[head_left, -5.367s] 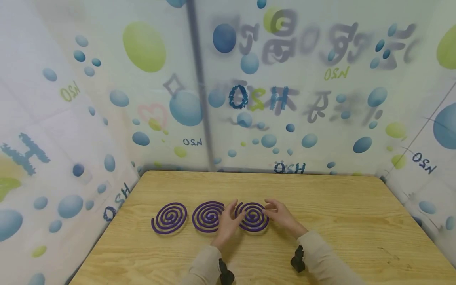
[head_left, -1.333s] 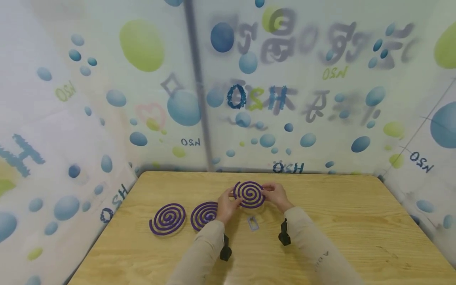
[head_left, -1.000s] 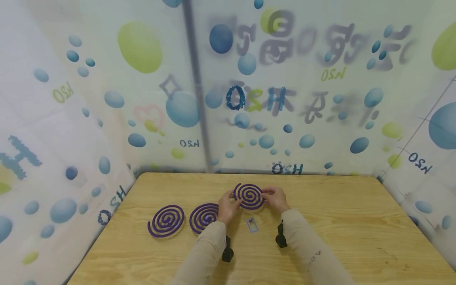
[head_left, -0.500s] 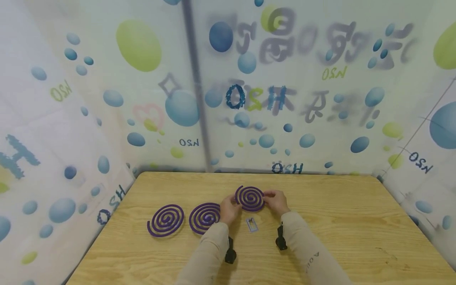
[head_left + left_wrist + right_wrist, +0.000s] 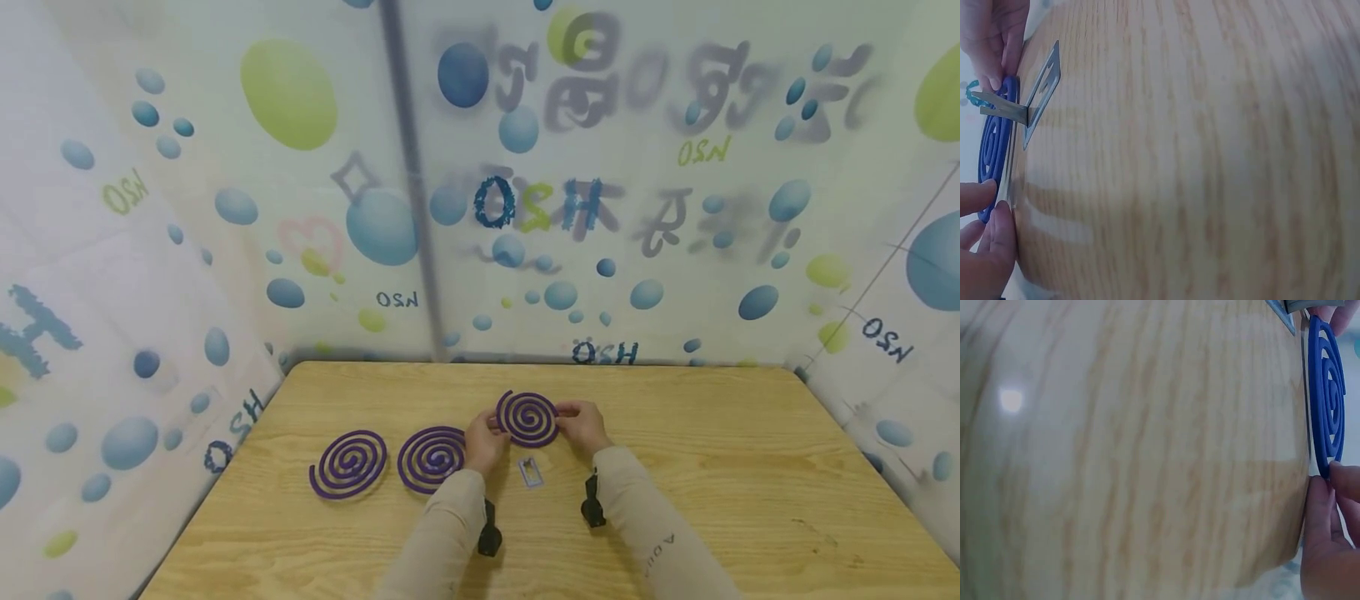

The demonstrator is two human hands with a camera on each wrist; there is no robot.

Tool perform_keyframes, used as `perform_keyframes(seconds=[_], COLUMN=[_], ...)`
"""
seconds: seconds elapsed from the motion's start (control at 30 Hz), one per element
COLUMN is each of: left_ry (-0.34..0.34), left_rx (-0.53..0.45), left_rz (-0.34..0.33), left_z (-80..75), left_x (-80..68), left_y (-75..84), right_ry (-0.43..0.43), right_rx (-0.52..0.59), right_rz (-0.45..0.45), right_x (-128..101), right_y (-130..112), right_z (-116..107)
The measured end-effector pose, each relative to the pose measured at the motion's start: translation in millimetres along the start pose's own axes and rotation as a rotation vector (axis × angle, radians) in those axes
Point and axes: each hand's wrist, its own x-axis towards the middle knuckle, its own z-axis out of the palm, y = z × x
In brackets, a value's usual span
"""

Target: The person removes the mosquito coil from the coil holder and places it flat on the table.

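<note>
Both hands hold one purple mosquito coil [image 5: 528, 419] by opposite edges, just beyond a small metal coil stand [image 5: 531, 472] on the table. My left hand [image 5: 485, 442] pinches the left rim between thumb and fingers. On the other side my right hand [image 5: 584, 425] pinches the right rim. In the left wrist view the stand [image 5: 1041, 100] shows as a flat plate with a raised tongue, and the tongue overlaps the coil [image 5: 997, 137]. The right wrist view shows the coil [image 5: 1327, 394] nearly edge-on, with thumb and fingers at its lower end.
Two more purple mosquito coils, a middle one [image 5: 433, 460] and a left one [image 5: 348, 465], lie to the left on the wooden table [image 5: 712, 467]. My left hand and sleeve partly cover the middle one. A printed curtain [image 5: 637, 250] stands behind the table.
Since the oldest frame, both hands have taken hold of the right coil and moved it away from me, uncovering the metal stand. Over the last second the coil has come slightly back towards me.
</note>
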Motion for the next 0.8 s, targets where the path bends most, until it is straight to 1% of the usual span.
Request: perform_keyframes(seconds=[0.1,0.2,0.23,0.27,0.33,0.43,0.47,0.57,0.6,0.7,0.8], left_ry=[-0.001,-0.005,-0.003,-0.006,-0.017,-0.020,-0.021,-0.010,-0.008,0.000,0.013], left_rx=[-0.002,0.004,-0.010,0.000,0.016,0.020,0.037,0.042,0.037,0.022,-0.028], left_rz=[-0.012,0.020,0.080,0.089,0.087,0.051,-0.004,0.009,0.005,0.008,-0.032], left_z=[2.1,9.5,16.3,18.9,21.5,18.0,11.6,5.8,4.4,3.1,4.4], left_x=[3.1,13.9,23.4,26.8,30.0,24.1,14.6,5.1,3.0,0.1,0.8], left_y=[-3.5,-21.1,-39.0,-45.2,-51.5,-41.8,-24.9,-11.9,-8.9,-7.1,-8.0], right_ry=[0.004,0.007,0.005,0.005,0.009,0.013,0.014,0.014,0.016,0.011,0.007], right_rx=[-0.006,0.005,0.010,0.012,0.009,-0.002,0.002,0.011,0.019,0.040,0.060], right_rz=[-0.014,-0.018,-0.021,-0.022,-0.009,0.004,0.014,0.018,0.022,0.030,0.042], right_x=[0,0,0,0,0,-1,-1,-1,-1,-1,0], right_y=[2,3,3,2,1,1,0,0,0,-1,0], right_z=[0,-1,-1,-1,-1,-1,-1,0,0,0,1])
